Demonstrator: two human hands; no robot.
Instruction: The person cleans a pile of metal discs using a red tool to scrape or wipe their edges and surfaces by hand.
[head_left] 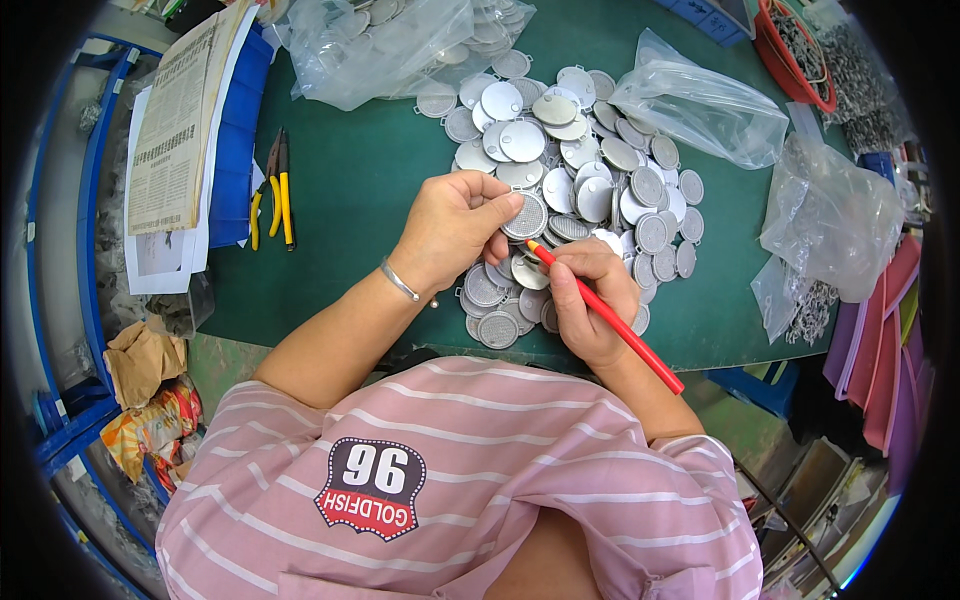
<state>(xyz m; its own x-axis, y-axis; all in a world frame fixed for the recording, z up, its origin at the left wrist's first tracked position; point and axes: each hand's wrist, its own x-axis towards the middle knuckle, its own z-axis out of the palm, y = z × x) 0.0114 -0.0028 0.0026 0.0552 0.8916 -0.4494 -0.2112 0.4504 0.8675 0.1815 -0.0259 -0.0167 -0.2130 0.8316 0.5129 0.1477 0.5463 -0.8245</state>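
Observation:
My left hand (447, 222) pinches a round grey metal disc (526, 217) with a textured face between thumb and fingers. Closed around a long red pencil-like tool (645, 350), my right hand (600, 292) slants its yellowish tip up to the lower edge of that disc. Whether the tip touches the metal, I cannot tell. Beneath and beyond both hands spreads a heap of similar metal discs (521, 141), some smooth and shiny, others textured, many with small tabs on the rim.
Yellow-handled pliers (284, 190) lie on the green table (345, 165) at left, beside a blue bin (240, 130) topped with papers (180, 130). Clear plastic bags (700, 105) lie around the heap, one holding discs. A red basket (822, 85) of small metal parts stands far right.

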